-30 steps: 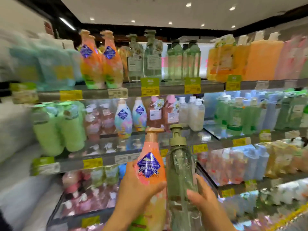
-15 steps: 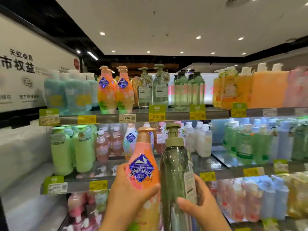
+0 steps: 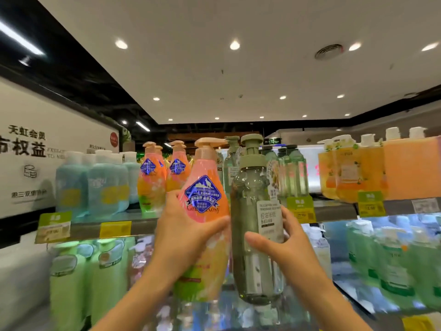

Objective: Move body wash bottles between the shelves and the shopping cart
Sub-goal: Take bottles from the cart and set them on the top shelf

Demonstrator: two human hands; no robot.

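Store aisle, top shelf (image 3: 143, 226) stocked. Left hand (image 3: 183, 232) fingers wrap the pink-orange bottle (image 3: 205, 211); right hand (image 3: 284, 244) fingers wrap the clear green bottle (image 3: 253, 235). Both upright, touching, raised before that shelf's front edge.

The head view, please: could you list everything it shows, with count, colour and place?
pink-orange pump bottle: one, pink, orange and yellow with a blue badge, held up at centre.
clear green pump bottle: one, see-through green with a white label, held right of it.
matching pink-orange bottles: at least four, on the top shelf behind.
pale blue bottles: several, blurred, top shelf left.
clear green bottles: several, top shelf centre.
orange bottles: several, white caps, top shelf right.
light green bottles: several, lower shelf left.
price tags: several, green and yellow, on the shelf edges.
wall sign: one, white with dark characters, left.
left hand: grip round the pink-orange bottle.
right hand: grip round the clear green bottle.
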